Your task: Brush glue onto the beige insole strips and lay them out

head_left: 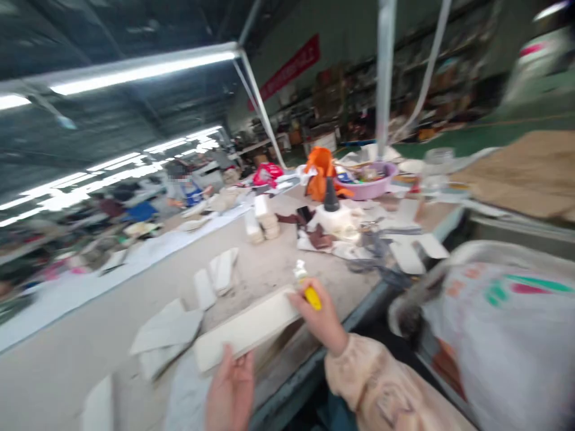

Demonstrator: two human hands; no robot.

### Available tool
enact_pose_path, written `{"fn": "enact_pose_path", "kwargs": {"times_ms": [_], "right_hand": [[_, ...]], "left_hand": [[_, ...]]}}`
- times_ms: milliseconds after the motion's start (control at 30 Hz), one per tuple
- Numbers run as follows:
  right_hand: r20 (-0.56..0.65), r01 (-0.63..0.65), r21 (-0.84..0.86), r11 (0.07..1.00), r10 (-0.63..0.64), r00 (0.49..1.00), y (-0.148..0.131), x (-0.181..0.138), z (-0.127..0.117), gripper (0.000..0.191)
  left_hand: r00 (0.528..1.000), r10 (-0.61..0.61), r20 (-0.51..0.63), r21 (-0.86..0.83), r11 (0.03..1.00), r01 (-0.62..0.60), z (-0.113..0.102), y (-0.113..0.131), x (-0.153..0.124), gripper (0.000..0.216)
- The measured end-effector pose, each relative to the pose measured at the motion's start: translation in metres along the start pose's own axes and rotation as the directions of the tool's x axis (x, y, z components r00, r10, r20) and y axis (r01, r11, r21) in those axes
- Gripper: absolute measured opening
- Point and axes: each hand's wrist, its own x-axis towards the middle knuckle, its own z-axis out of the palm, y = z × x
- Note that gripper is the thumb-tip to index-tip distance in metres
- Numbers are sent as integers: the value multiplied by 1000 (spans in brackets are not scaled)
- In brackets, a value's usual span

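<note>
A long off-white strip lies slantwise at the near edge of the workbench. My left hand grips its lower edge near the left end, with the thumb over the face. At the far right end, my right hand is closed around a small yellow-handled tool with a whitish tip; blur hides its exact kind. Fingers of that hand also touch the strip's end. To the left lie folded off-white pieces and two smaller pale pieces.
A white container with a dark cone top stands among scraps. Behind it are an orange bag and a lilac basin. Stacked pale pieces sit mid-bench. At right is a bin with a white plastic bag. A person works farther back.
</note>
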Motion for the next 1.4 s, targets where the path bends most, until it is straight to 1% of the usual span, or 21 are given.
{"fn": "enact_pose_path", "kwargs": {"times_ms": [33, 67, 100, 133, 233, 300, 367, 467, 567, 667, 800, 933, 1033, 1200, 1300, 1400], "right_hand": [[8, -14, 34, 999, 14, 1000, 5, 2, -1, 34], [-3, -30, 11, 999, 30, 1000, 11, 4, -2, 36], [11, -40, 6, 999, 40, 999, 15, 4, -2, 38], [40, -48, 2, 999, 48, 998, 19, 4, -3, 38], [51, -5, -36, 999, 7, 999, 20, 1, -6, 37], [22, 44, -105, 994, -42, 999, 17, -1, -8, 37], [-28, 65, -200, 978, -72, 997, 14, -1, -10, 39], [-81, 36, -268, 963, -60, 995, 15, 2, -12, 43], [-63, 12, -252, 968, -29, 998, 22, 3, -14, 45], [-33, 1, -247, 969, -10, 999, 28, 3, -16, 46], [14, 1, -299, 954, 3, 1000, 35, 4, -18, 45], [21, 29, -287, 957, -24, 999, 38, 7, -18, 47], [13, 9, -286, 958, -6, 1000, 35, 6, -17, 48], [-17, -24, -234, 972, 21, 1000, 17, 1, -10, 49], [-33, -36, -253, 967, 28, 999, 9, 0, -7, 48], [-35, -38, -260, 965, 30, 999, 6, 1, -7, 47]], "left_hand": [[998, 59, -19, -15, 998, -59, -9, 14, 3, 20], [995, 96, -20, -25, 995, -97, -17, 23, 7, 20], [993, 118, -12, -30, 993, -118, -23, 27, 10, 22], [992, 127, 5, -36, 991, -127, -27, 29, 14, 24], [985, 151, 86, -47, 988, -147, -33, 24, 21, 24], [978, 166, 128, -51, 986, -161, -33, 21, 21, 23], [971, 164, 173, -54, 986, -156, -31, 21, 19, 21], [958, 182, 224, -61, 983, -172, -27, 24, 17, 25], [947, 222, 232, -54, 975, -216, -23, 27, 15, 34], [942, 235, 240, -52, 972, -229, -20, 30, 15, 40], [940, 218, 264, -69, 976, -207, -20, 34, 16, 39], [945, 188, 268, -87, 981, -171, -22, 36, 18, 38], [945, 181, 271, -91, 983, -162, -21, 36, 18, 36], [942, 191, 276, -96, 981, -170, -18, 36, 14, 33], [938, 195, 286, -101, 980, -173, -17, 36, 12, 32], [930, 211, 300, -112, 976, -186, -16, 38, 12, 31]]}}
